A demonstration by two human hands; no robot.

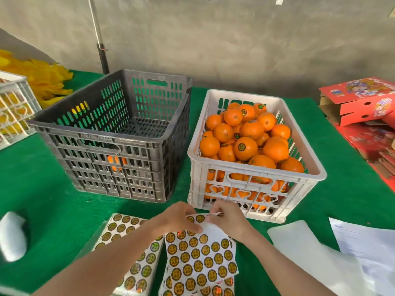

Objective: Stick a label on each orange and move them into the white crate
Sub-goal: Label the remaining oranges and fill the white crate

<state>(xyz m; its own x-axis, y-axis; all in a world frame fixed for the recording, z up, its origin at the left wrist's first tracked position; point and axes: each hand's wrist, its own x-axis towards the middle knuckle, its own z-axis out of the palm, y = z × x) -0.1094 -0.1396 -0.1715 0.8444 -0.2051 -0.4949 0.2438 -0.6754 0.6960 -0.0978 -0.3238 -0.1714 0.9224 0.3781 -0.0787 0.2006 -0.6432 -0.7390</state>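
Tabletop (53, 206) has a green felt-like cover. On it: dark grey slotted crate (115, 135) centre-left, white crate (254, 189) just beside it on the right. White lattice crate (12, 107) at far left edge, yellow pile (44, 80) behind it. Sticker sheets (198, 259) at near edge, a wrapped stack of them (126, 253) touching on the left. White foam piece (12, 236) near-left. Blank backing sheet (305, 248) and printed papers (363, 242) near-right. Red cartons (363, 103) far right.
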